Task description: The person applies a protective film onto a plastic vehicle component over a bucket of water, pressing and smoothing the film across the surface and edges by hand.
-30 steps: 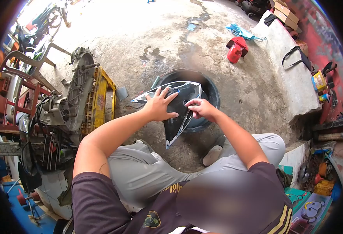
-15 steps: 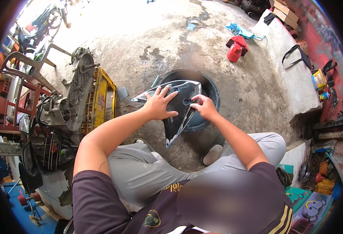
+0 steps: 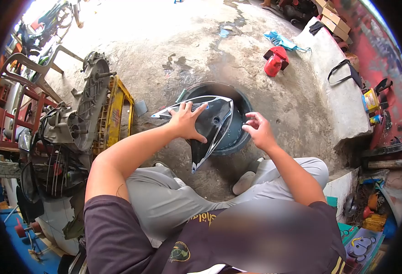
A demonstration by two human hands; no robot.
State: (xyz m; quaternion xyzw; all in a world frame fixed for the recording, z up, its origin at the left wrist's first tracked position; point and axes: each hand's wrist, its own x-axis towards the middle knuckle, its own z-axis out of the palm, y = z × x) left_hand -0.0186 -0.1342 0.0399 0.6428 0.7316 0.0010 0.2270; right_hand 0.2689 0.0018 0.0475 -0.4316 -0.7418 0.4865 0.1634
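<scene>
The right hand (image 3: 261, 132) has just come off the black fairing panel (image 3: 205, 119), fingers loosely curled. The left hand (image 3: 183, 122) alone presses it, spread-fingered, across the round tub's (image 3: 233, 148) left edge.

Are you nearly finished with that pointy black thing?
Done: the black panel is set across the basin.
In hand: the left hand is spread on the panel; the right hand is off it, fingers bent, nothing visible in them.
To go: probably a bit more handling, as one hand is on it, but I can't see how much.
</scene>
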